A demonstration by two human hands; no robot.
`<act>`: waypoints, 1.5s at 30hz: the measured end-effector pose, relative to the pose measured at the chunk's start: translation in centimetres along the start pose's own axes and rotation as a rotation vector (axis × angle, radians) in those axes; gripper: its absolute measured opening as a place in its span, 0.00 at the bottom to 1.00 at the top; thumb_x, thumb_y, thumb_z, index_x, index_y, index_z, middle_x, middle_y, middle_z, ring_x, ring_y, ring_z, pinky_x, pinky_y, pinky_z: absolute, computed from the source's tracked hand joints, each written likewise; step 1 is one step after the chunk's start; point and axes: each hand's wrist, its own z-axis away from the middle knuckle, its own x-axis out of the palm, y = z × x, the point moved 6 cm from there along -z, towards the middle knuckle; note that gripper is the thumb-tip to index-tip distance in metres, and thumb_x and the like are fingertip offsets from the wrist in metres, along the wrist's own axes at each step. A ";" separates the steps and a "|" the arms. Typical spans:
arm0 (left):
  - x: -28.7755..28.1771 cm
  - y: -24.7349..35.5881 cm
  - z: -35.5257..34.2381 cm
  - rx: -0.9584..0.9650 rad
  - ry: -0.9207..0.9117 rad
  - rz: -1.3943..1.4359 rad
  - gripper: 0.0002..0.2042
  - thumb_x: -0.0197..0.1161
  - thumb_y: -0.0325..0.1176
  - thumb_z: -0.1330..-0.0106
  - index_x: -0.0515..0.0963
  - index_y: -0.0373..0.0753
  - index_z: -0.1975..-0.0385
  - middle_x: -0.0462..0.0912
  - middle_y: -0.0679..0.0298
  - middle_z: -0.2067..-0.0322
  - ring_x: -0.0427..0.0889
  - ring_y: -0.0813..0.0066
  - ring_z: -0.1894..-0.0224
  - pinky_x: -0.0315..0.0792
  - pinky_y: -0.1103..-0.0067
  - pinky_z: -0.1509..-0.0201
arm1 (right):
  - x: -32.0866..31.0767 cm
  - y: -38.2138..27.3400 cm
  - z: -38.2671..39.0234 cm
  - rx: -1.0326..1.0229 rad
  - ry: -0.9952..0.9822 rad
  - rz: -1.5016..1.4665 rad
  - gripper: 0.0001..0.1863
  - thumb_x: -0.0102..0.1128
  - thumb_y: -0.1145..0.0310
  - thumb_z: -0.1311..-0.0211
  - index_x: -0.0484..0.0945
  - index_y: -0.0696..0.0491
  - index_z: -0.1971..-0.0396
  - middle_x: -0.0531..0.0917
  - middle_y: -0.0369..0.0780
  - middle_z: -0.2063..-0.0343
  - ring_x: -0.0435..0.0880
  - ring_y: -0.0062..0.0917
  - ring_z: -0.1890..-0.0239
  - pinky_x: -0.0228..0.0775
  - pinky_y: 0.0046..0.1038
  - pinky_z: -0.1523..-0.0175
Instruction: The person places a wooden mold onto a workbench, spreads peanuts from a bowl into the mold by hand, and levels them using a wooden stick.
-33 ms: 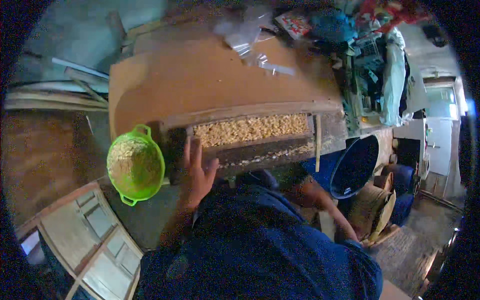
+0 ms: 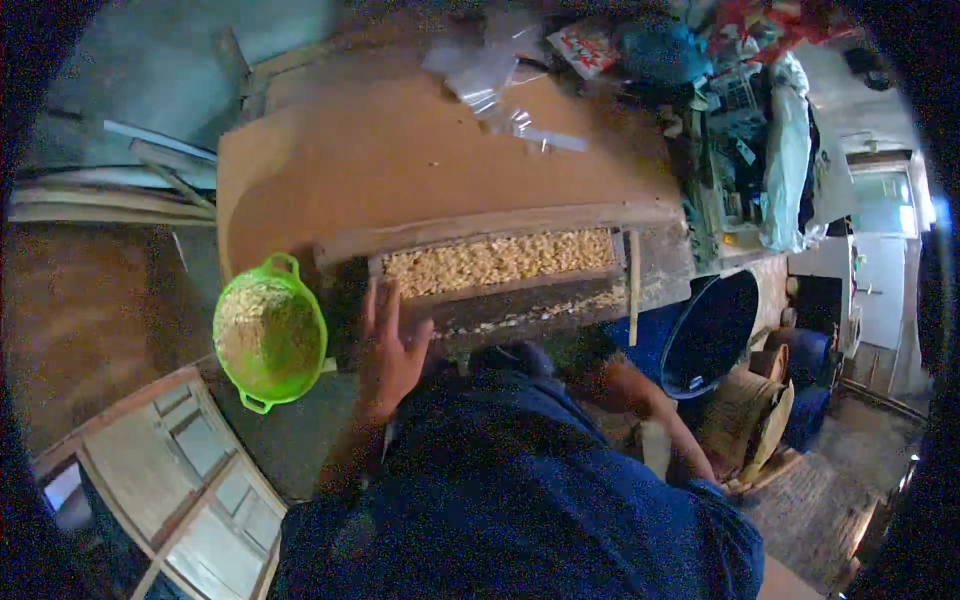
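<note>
My left hand [image 2: 393, 345] is at the left end of a long wooden trough [image 2: 530, 288], its fingers apart and stretched up against or just over the trough's corner. Nothing shows in its grip. A layer of pale yellow kernels [image 2: 500, 261] fills the trough's upper part, and more kernels lie scattered along the dark ledge below. My right hand [image 2: 612, 382] is low, beneath the trough's near edge. It is dark and smeared there, so its fingers and anything in them cannot be made out. Left of the trough is a bright green two-handled basket [image 2: 322, 345] heaped with pale, flaky material.
Behind the trough spreads a brown board [image 2: 350, 140] with clear plastic scraps [image 2: 490, 95] on it. A thin wooden stick [image 2: 633, 290] crosses the trough's right end. A blue barrel [image 2: 710, 330] and a sack [image 2: 735, 420] stand at right; a framed panel [image 2: 180, 470] leans lower left.
</note>
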 end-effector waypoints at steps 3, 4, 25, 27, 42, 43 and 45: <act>0.2 0.3 0.1 -0.062 -0.028 -0.034 0.35 0.62 0.42 0.39 0.57 0.39 0.33 0.53 0.42 0.34 0.54 0.44 0.32 0.51 0.59 0.31 | -5.2 1.5 0.2 -0.175 0.326 -0.352 0.16 0.54 0.62 0.36 0.77 0.52 0.51 0.83 0.45 0.58 0.83 0.33 0.57 0.74 0.31 0.52; 0.1 0.5 0.2 -0.077 -0.016 -0.052 0.35 0.62 0.42 0.38 0.56 0.39 0.33 0.53 0.42 0.34 0.54 0.43 0.32 0.50 0.59 0.30 | -10.1 -0.5 0.7 -0.245 0.502 -0.512 0.15 0.55 0.62 0.37 0.78 0.52 0.52 0.83 0.44 0.60 0.84 0.32 0.58 0.74 0.31 0.53; 0.4 8.3 6.6 -0.365 0.094 -0.164 0.33 0.59 0.44 0.37 0.59 0.36 0.35 0.54 0.42 0.34 0.53 0.43 0.32 0.51 0.56 0.31 | -31.9 3.6 -27.4 -0.370 1.270 0.213 0.11 0.52 0.65 0.42 0.72 0.55 0.63 0.78 0.54 0.65 0.78 0.52 0.64 0.71 0.47 0.60; 0.5 8.4 7.1 -0.365 0.096 -0.157 0.33 0.59 0.46 0.37 0.59 0.36 0.35 0.55 0.42 0.34 0.54 0.43 0.32 0.51 0.57 0.31 | -31.6 3.1 -27.2 -0.395 1.225 0.108 0.11 0.49 0.66 0.40 0.71 0.56 0.63 0.78 0.54 0.68 0.78 0.52 0.65 0.70 0.47 0.60; 0.9 9.0 5.1 -0.261 0.083 -0.091 0.32 0.58 0.49 0.36 0.63 0.35 0.37 0.59 0.44 0.36 0.57 0.47 0.33 0.51 0.60 0.30 | -31.2 -0.3 -28.4 -0.255 0.989 0.029 0.13 0.48 0.66 0.40 0.73 0.57 0.59 0.80 0.48 0.70 0.80 0.44 0.69 0.73 0.41 0.66; 0.7 9.3 5.3 -0.271 0.075 -0.110 0.32 0.57 0.49 0.36 0.64 0.34 0.38 0.60 0.44 0.36 0.58 0.47 0.33 0.52 0.60 0.31 | -31.1 -0.7 -28.9 -0.249 0.998 0.032 0.13 0.48 0.66 0.41 0.73 0.57 0.59 0.80 0.48 0.70 0.80 0.43 0.69 0.73 0.41 0.67; 1.3 10.4 4.0 -0.202 0.032 -0.118 0.31 0.57 0.49 0.36 0.64 0.34 0.38 0.61 0.44 0.36 0.59 0.48 0.33 0.52 0.60 0.31 | -32.1 3.2 -30.4 -0.101 1.140 0.002 0.13 0.49 0.64 0.41 0.75 0.55 0.61 0.81 0.48 0.69 0.81 0.43 0.68 0.74 0.43 0.68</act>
